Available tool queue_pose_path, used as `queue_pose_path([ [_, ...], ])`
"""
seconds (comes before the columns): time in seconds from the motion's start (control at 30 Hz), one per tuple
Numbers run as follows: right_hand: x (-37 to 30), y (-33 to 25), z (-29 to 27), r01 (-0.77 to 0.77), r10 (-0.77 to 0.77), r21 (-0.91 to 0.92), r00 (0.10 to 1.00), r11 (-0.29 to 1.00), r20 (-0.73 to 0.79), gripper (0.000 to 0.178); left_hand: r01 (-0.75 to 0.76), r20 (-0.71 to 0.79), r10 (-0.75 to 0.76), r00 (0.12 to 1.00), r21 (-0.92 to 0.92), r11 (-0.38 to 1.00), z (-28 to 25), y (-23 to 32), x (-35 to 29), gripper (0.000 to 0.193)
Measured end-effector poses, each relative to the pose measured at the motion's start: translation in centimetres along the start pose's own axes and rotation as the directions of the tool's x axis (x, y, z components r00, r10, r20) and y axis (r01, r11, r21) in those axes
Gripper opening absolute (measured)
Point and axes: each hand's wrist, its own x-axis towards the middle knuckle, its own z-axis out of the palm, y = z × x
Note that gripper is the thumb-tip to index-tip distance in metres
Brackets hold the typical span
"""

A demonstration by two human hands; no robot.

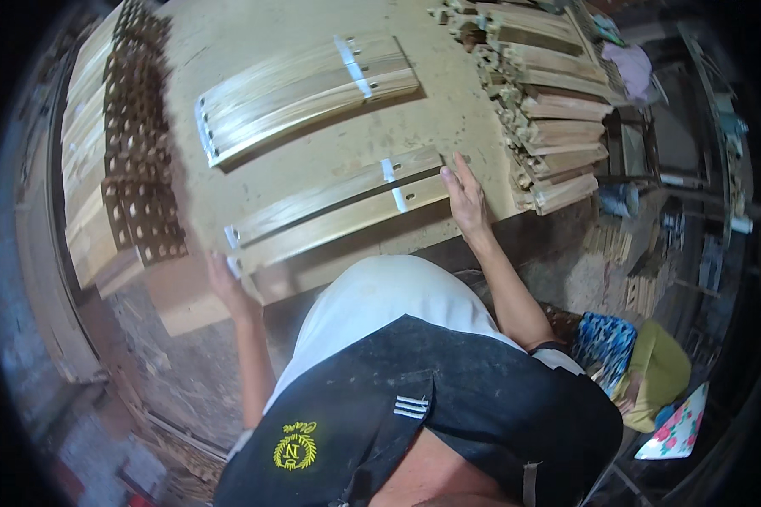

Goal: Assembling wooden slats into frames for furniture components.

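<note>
A pale wooden slat (338,234) lies near the front edge of the worktable, with a white strip and a dark hole toward its right end. My right hand (467,198) grips that end, thumb on top and a finger stretched past it. At the left end, my left hand (231,279) closes on the same slat; its fingers are slightly blurred. Just beyond, a second slat (330,196) lies parallel, with a narrow dark gap between the two. Farther back, several slats lie side by side as a panel (300,97), with white strips across both ends.
Along the table's left side stands a tall stack of wooden pieces (89,160) with rows of holes. Piled wooden pieces (562,135) line the right side. Bare tabletop (228,34) shows at the back. At lower right, a person in yellow-green clothing (658,372) is close by.
</note>
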Motion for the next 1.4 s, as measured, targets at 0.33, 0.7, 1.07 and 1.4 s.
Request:
queue_pose_path([
  [0.33, 9.4, -4.5, 3.0, 0.156, -0.156, 0.047, 0.988, 0.987, -0.016, 0.082, -0.144, 0.137, 0.126, 0.983, 0.131, 0.981, 5.2, 6.0, 10.7, 0.066],
  [0.7, -2.3, 0.5, -6.8, 0.165, -0.129, 0.006, 0.795, 0.986, -0.592, 0.035, -0.435, 0.286, 0.328, 0.901, 0.612, 0.661, 5.9, 6.0, 9.4, 0.07],
  [1.07, -0.6, 11.7, -19.9, -0.028, 0.238, 0.245, 0.354, 0.969, -0.904, 0.035, -0.645, 0.674, 0.326, 0.662, 0.291, 0.707, 20.5, 8.2, 0.1, 0.062],
  [1.4, -3.0, 8.2, -22.3, 0.193, 0.265, 0.432, 0.554, 0.881, -0.789, 0.017, -0.958, 0.855, 0.511, 0.095, -0.062, 0.281, 45.0, 14.2, -3.8, 0.075],
])
